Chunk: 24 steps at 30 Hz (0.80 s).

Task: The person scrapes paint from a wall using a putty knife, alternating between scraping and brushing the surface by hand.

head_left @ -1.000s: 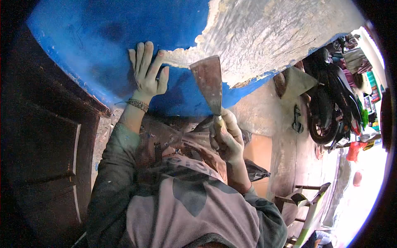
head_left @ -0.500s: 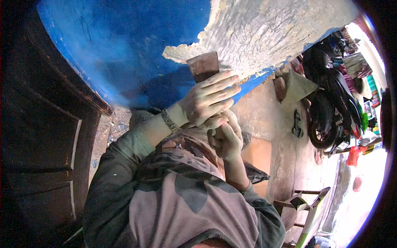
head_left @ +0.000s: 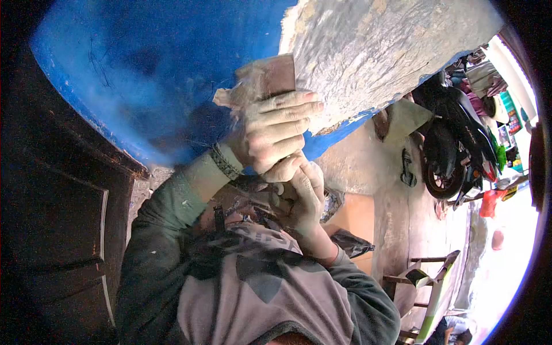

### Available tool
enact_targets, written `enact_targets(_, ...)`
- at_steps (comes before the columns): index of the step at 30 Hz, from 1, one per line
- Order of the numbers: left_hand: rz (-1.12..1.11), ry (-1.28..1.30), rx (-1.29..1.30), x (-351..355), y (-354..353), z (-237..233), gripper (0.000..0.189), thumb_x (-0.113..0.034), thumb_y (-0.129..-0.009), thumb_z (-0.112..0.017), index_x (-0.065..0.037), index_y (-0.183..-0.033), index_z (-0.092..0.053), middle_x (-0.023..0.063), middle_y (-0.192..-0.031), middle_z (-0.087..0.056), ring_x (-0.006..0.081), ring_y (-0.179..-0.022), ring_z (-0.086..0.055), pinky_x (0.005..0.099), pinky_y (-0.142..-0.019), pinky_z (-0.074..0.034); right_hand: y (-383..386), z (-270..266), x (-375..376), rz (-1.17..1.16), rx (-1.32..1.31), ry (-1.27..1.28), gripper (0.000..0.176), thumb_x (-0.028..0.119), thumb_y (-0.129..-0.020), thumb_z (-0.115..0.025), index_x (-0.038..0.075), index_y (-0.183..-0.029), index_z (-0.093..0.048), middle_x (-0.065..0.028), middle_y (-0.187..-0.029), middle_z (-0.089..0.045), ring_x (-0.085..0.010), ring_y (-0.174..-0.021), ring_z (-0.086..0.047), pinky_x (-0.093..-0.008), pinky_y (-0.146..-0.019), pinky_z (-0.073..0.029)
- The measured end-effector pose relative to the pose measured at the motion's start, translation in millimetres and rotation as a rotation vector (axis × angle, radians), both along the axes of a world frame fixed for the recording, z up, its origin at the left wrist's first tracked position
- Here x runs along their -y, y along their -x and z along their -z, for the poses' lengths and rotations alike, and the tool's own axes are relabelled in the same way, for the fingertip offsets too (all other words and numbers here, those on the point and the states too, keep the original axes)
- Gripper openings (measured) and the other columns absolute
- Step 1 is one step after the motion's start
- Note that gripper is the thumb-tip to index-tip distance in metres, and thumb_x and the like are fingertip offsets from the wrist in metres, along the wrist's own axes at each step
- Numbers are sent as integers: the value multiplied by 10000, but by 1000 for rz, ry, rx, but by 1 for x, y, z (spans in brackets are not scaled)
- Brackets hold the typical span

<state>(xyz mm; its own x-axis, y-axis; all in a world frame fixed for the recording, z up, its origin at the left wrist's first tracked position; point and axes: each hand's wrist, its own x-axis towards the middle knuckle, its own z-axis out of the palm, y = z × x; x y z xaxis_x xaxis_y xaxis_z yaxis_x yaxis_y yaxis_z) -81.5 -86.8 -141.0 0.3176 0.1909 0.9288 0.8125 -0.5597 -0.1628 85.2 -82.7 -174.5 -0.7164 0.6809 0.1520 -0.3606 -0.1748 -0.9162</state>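
A wide, flat scraper blade (head_left: 278, 75) lies against a blue painted wall (head_left: 172, 52), beside a large stripped area (head_left: 368, 52) of rough white and cream. My left hand (head_left: 279, 129), with a patterned band at the wrist, lies over the lower blade, its fingers close together and pointing right. Below it, my right hand (head_left: 305, 192) is closed with curled fingers against the left hand, around the scraper's handle end, which is mostly hidden. A pale ragged flake (head_left: 225, 99) shows at the blade's left. Both hands are dusty.
A dark panelled door (head_left: 57, 213) stands on the left. To the right are a parked motorcycle (head_left: 445, 149), a sandal (head_left: 408, 167) on the floor and a wooden frame (head_left: 428, 287). A black plastic bag (head_left: 352, 244) lies near my right forearm.
Both hands and the scraper have moved left and slightly upward over the blue paint. The ragged white tip beside the blade now appears farther left and lower, and the whole view has shifted slightly.
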Motion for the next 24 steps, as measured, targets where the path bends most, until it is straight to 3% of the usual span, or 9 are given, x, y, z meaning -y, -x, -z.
enact_targets(6,61,79,-42,2,-5,29,254,-176,-695,-454,14,-553,-547,215,-836,-658,363,-988,-647,489,-945,-486,-3,8,11,-11,55,-116,285,295,-969,-425,30,-1027,-513,-31,-752,-520,-77,-520,-454,-187,-457,-321)
enact_targets(9,77,51,-67,0,2,-7,237,-195,-653,-494,21,-568,-545,239,-852,-649,366,-980,-643,476,-933,-491,-1,-8,5,-114,39,54,324,322,-961,-421,25,-1049,-519,-25,-775,-519,-71,-586,-471,-194,-480,-317)
enact_targets(11,92,25,-62,1,0,-18,247,-214,-638,-516,23,-571,-541,231,-818,-640,362,-961,-647,481,-929,-492,-4,-18,6,-49,96,-148,342,336,-953,-436,17,-1032,-529,-27,-810,-529,-64,-647,-478,-207,-489,-336)
enact_targets(13,95,49,-72,3,-2,-17,243,-213,-629,-522,22,-565,-534,216,-781,-630,357,-936,-653,484,-926,-493,-3,-23,15,-21,36,87,346,319,-952,-438,-7,-950,-555,-49,-837,-536,-89,-657,-485,-230,-495,-353)
enact_targets(14,117,25,-67,3,-5,-5,220,-192,-629,-518,16,-558,-533,194,-754,-620,355,-905,-656,490,-922,-494,-10,-14,11,8,155,-381,331,277,-944,-440,-30,-945,-563,-66,-859,-542,-126,-660,-498,-226,-532,-383)
enact_targets(15,136,22,-16,2,-10,16,212,-188,-625,-521,11,-551,-529,188,-772,-629,355,-888,-658,482,-927,-493,-9,-5,13,12,143,-389,331,277,-944,-440,-30,-945,-563,-66,-859,-542,-126,-660,-498,-226,-532,-383)
enact_targets(19,122,44,-52,-1,-5,-13,217,-197,-611,-537,13,-557,-528,196,-801,-641,361,-896,-653,478,-940,-483,-7,0,9,22,120,-329,328,241,-926,-441,-52,-1021,-554,-89,-880,-545,-172,-677,-511,-252,-544,-404)
enact_targets(21,148,59,-40,2,-10,-22,221,-202,-603,-542,15,-561,-530,201,-812,-645,362,-904,-652,484,-942,-479,-8,-28,19,-61,-53,173,342,259,-927,-439,-42,-1045,-552,-81,-879,-545,-144,-698,-516,-252,-563,-403)
enact_targets(24,209,102,-31,4,-10,-8,239,-170,-691,-474,4,-533,-518,184,-798,-635,391,-909,-655,538,-919,-479,-4,-15,26,46,-12,-53,373,291,-938,-423,-25,-1116,-514,-34,-750,-527,-83,-563,-468,-212,-502,-354)
